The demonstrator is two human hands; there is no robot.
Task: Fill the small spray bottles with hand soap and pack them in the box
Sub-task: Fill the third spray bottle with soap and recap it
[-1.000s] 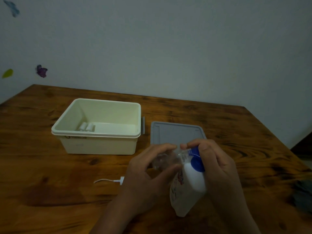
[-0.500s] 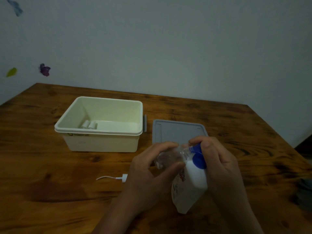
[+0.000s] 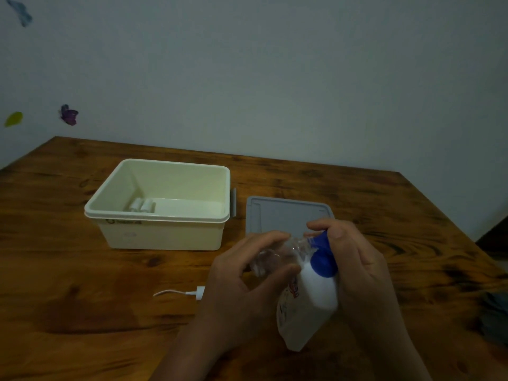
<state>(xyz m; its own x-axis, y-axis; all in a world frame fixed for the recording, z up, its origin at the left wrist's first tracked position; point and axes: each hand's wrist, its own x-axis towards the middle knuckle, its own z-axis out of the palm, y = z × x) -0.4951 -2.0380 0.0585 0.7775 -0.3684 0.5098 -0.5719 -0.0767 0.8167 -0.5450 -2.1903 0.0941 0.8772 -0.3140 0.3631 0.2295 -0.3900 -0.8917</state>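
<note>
Wooden table point(image 3: 82, 312): pump tube point(image 3: 180, 292), lid point(image 3: 283, 214).

Cream box point(image 3: 162, 232) on a dark-grained brown tabletop point(image 3: 82, 312); right of the box, a grey lid point(image 3: 277, 213). White soap bottle point(image 3: 313, 303) with blue cap point(image 3: 323, 264); clear spray bottle point(image 3: 277, 257); white cable point(image 3: 178, 292).

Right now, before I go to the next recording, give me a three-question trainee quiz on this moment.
1. True or false: the grey lid is on the box.
2. Which hand holds the clear small bottle? A. left hand B. right hand
3. Fill in: the spray head with its thin tube lies on the ____.

Key: 1. false, it lies beside the box. 2. A; the right hand holds the soap bottle. 3. table.
</note>
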